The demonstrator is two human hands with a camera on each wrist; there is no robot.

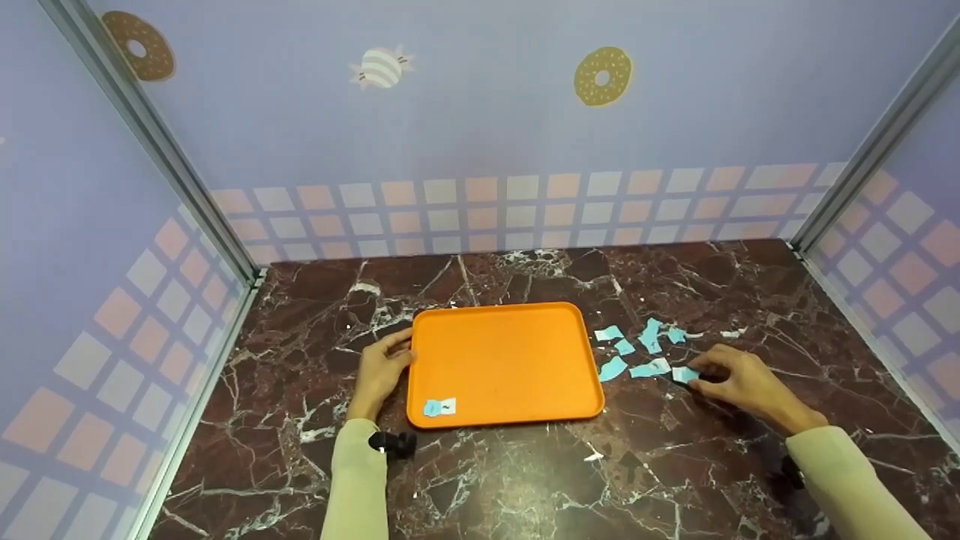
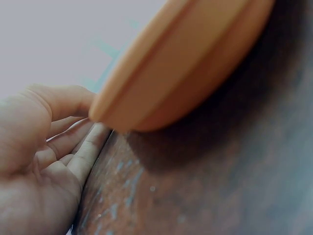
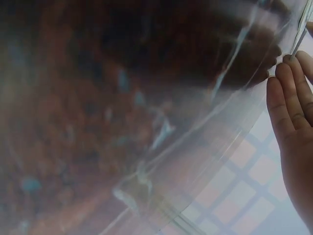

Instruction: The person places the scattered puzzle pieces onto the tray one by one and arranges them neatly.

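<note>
An orange rectangular tray [image 1: 499, 360] lies on the dark marbled table. My left hand [image 1: 381, 371] holds the tray's left rim, with the thumb [image 2: 73, 100] on the edge and the fingers beside and below it. Inside the tray's near left corner lies torn blue-and-white paper [image 1: 440, 407] with a small dark mark. To the right of the tray, my right hand [image 1: 739, 381] pinches a blue-and-white paper scrap [image 1: 682, 374] between thumb and fingertips, close over the table. In the right wrist view, that hand's fingers [image 3: 286, 98] show at the right edge.
Several torn blue paper pieces lie between the tray and my right hand, among them a long one [image 1: 649, 336] and one with a white end [image 1: 651, 368]. One piece [image 1: 613, 368] sits right by the tray's right rim. Patterned walls [image 1: 487, 214] enclose the table [image 1: 510, 480].
</note>
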